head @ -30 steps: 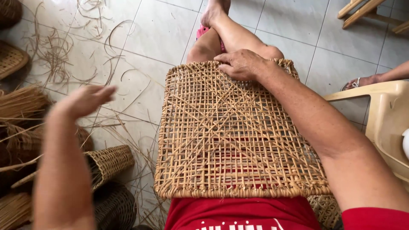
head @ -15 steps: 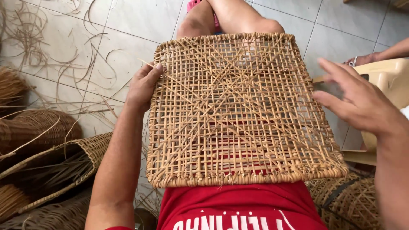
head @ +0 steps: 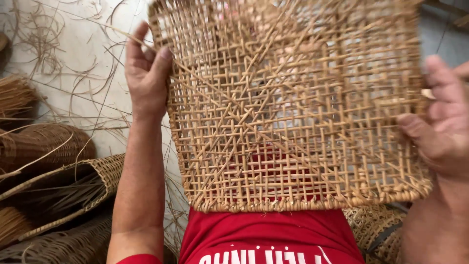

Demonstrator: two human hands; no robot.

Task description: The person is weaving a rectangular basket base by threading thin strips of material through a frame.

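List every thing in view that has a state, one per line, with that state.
Square open-weave tan rattan panel: lifted, tilted, gripped at both side edges.
Left hand: fingers closed on panel's left edge.
Right hand: fingers closed on panel's right edge.
Loose rattan strands: scattered on tiled floor.
Brown woven baskets: lying on their sides.

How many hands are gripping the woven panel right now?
2: the left hand grips the woven rattan panel at its left edge, the right hand at its right edge.
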